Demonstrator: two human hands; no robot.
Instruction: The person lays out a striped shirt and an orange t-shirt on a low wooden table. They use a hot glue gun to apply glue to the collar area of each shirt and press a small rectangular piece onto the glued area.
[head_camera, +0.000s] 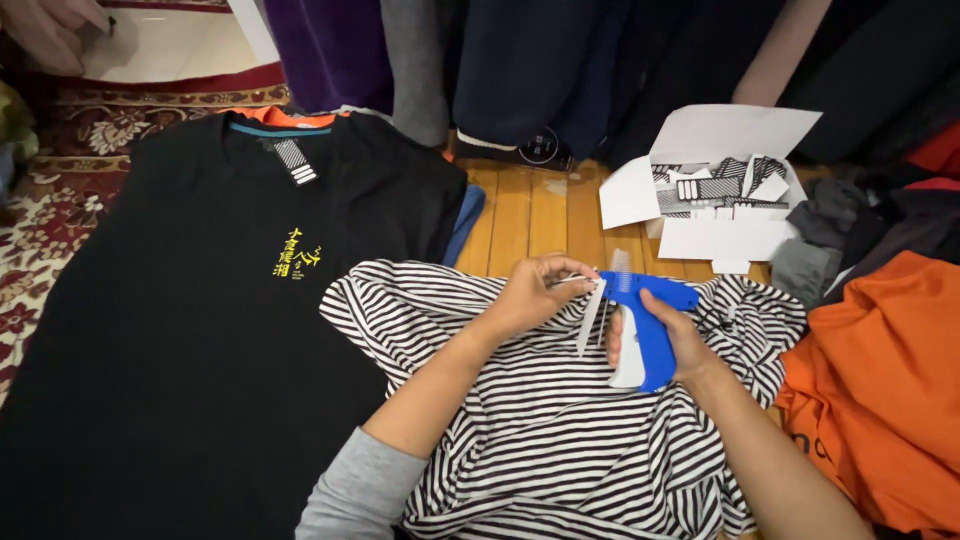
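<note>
Because the needle tip of the blue tagging gun (645, 325) sits right at the fingertips of the left hand (532, 296), a squeeze could likely prick a finger, or the pinched fastener strip (592, 312) could slip free. The right hand (672, 342) is wrapped around the gun's grip, above the striped shirt (540, 420), just right of the left hand, beside a black t-shirt (200, 320).

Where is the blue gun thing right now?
In the head view, the blue tagging gun sits right of centre, gripped by the right hand above the striped shirt, with the left hand pinching at its tip.
</note>
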